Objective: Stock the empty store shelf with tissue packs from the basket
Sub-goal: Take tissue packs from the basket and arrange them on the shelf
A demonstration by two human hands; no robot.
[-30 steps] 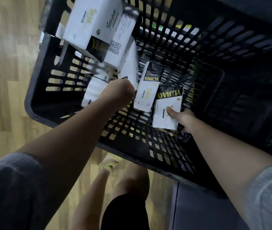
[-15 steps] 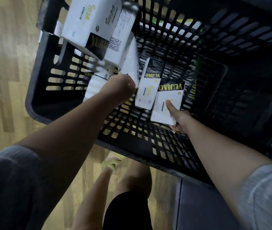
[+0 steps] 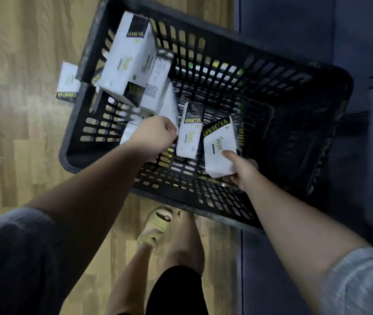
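Compared with half a second back, the view has pulled away: the whole black plastic basket [image 3: 203,123] now shows, slotted lattice walls and rounded rim, plus a tissue pack [image 3: 68,84] lying outside it on the wood-plank floor [image 3: 21,133] at about 9 o'clock from the basket. The right hand [image 3: 242,168] has tipped its white tissue pack [image 3: 220,151] up more; thumb lies on the front face, fingers are tucked behind, so it's pinching it near the lower edge, at roughly 4 o'clock inside the basket. The left hand [image 3: 156,138] looks the same as before, fist curled around something down in the basket, but I can't tell what it grips since the knuckles hide it. Just beside it at 3 o'clock lies another slim pack [image 3: 190,133], soft white wrap with a black band and yellow lettering. A pile of bigger boxy packs [image 3: 130,62] leans on the 11 o'clock corner. A yellow slipper [image 3: 157,223] shows below the basket.
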